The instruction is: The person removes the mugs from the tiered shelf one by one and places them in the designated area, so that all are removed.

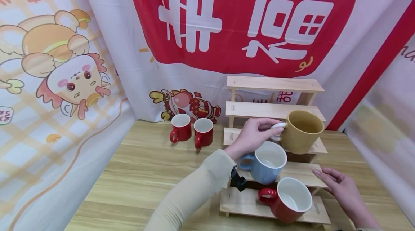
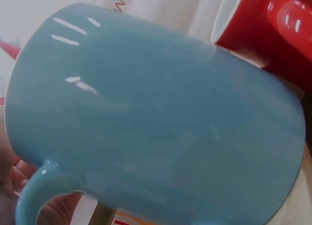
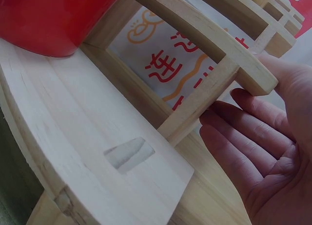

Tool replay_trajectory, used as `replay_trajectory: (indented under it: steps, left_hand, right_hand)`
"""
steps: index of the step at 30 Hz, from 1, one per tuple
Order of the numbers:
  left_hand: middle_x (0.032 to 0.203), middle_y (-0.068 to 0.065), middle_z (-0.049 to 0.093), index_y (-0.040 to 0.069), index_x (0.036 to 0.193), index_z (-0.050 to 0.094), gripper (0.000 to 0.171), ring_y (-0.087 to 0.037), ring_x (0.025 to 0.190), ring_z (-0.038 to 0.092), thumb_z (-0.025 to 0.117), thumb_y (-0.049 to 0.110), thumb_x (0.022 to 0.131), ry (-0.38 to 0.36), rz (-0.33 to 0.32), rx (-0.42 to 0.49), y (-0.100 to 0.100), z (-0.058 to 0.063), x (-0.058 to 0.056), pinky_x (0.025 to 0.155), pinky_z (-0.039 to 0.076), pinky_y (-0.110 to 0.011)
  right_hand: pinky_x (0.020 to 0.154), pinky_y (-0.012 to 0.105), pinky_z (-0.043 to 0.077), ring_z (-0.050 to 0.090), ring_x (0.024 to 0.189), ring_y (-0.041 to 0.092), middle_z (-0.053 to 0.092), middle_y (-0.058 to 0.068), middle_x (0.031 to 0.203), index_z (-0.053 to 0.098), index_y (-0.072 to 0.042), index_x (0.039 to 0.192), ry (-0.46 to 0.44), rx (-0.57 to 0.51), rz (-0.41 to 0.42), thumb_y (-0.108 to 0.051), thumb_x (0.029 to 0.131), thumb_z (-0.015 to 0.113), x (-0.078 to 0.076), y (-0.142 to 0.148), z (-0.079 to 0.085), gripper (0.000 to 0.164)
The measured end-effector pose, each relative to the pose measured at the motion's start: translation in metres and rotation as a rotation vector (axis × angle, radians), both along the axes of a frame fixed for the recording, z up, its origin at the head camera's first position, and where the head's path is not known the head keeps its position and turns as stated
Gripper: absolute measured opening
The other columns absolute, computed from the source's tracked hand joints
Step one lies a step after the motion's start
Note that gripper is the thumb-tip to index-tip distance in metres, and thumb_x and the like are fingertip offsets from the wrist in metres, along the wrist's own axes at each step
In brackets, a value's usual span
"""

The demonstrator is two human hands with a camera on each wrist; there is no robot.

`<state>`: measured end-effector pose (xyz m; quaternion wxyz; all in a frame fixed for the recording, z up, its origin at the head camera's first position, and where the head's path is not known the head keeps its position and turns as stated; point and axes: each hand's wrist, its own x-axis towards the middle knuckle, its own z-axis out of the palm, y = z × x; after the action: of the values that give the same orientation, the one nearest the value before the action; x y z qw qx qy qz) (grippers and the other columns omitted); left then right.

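My left hand grips the white handle of a mustard-yellow mug at the third step of a wooden tiered rack. Whether the mug's base touches that step is hidden. Below it a light-blue mug stands on the second step; it fills most of the left wrist view. On the lowest step is a larger red mug, white inside, its handle to the left. My right hand holds the right end of the second step, thumb on top and fingers below, as the right wrist view shows.
Two small red mugs stand side by side on the wood-grain table, left of the rack. Printed cloth hangs behind and to both sides. The rack's upper two steps rise behind the yellow mug.
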<state>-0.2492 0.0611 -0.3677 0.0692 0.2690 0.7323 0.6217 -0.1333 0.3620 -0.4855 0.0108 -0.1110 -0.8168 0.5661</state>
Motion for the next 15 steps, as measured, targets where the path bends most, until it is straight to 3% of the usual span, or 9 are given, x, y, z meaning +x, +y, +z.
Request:
replay_trajectory:
  steps: [3, 9, 15]
  left_hand:
    - [0.104, 0.013, 0.073, 0.018, 0.119, 0.076, 0.028, 0.000, 0.096, 0.067, 0.076, 0.031, 0.094, -0.007, 0.015, -0.008, 0.0006, 0.0010, 0.0009, 0.083, 0.055, -0.020]
    - [0.098, 0.012, 0.075, 0.015, 0.115, 0.077, 0.025, -0.001, 0.090, 0.069, 0.077, 0.028, 0.094, -0.015, 0.021, 0.037, 0.0038, -0.0002, 0.0004, 0.079, 0.057, -0.021]
    - [0.096, 0.013, 0.075, 0.017, 0.112, 0.078, 0.022, -0.002, 0.088, 0.070, 0.077, 0.030, 0.094, -0.020, 0.049, 0.031, 0.0047, -0.0005, 0.0015, 0.077, 0.057, -0.022]
  right_hand:
    - [0.074, 0.019, 0.057, 0.061, 0.092, -0.007, 0.068, -0.022, 0.099, 0.066, -0.008, 0.122, 0.000, -0.006, 0.002, -0.031, 0.102, 0.066, 0.0004, 0.0005, -0.0005, 0.030]
    - [0.075, 0.019, 0.056, 0.062, 0.092, -0.005, 0.069, -0.021, 0.100, 0.070, -0.021, 0.114, 0.013, -0.047, 0.015, -0.031, 0.102, 0.066, 0.0004, 0.0004, 0.0007, 0.016]
    - [0.074, 0.019, 0.056, 0.062, 0.093, -0.005, 0.069, -0.021, 0.101, 0.071, -0.019, 0.115, 0.019, -0.035, 0.018, -0.032, 0.101, 0.067, 0.0004, -0.0002, 0.0009, 0.019]
